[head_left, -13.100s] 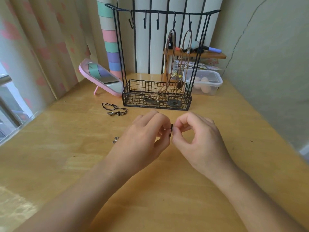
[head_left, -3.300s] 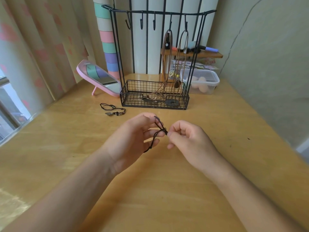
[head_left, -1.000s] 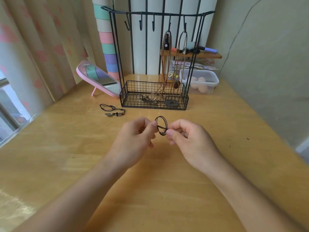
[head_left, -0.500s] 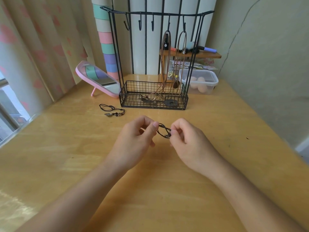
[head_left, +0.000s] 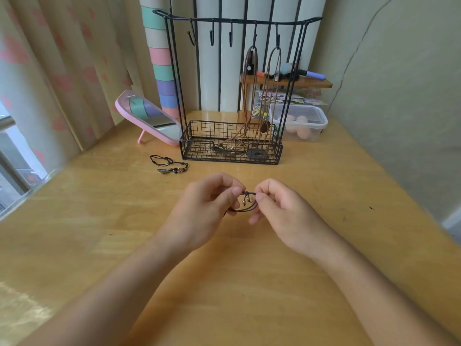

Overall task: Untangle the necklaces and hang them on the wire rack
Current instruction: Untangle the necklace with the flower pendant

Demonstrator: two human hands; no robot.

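Flattened since half a second ago, the thin black cord necklace [head_left: 245,204] stretches between pinching left hand [head_left: 203,211] and right hand [head_left: 282,211] above the wooden table [head_left: 249,295].

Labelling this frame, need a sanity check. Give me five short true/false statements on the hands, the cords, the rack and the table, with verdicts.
1. Both hands pinch one dark cord between them. True: the left hand and the right hand each have a grip on the dark cord.
2. Every hook on the wire rack is taken. False: the wire rack has two brown necklaces on its right hooks; the three hooks to the left are bare.
3. Another dark cord lies on the table left of the basket. True: the loose cord.
4. The pink mirror lies flat. False: the pink mirror leans on a stand.
5. The plastic box is right of the rack. True: the plastic box.
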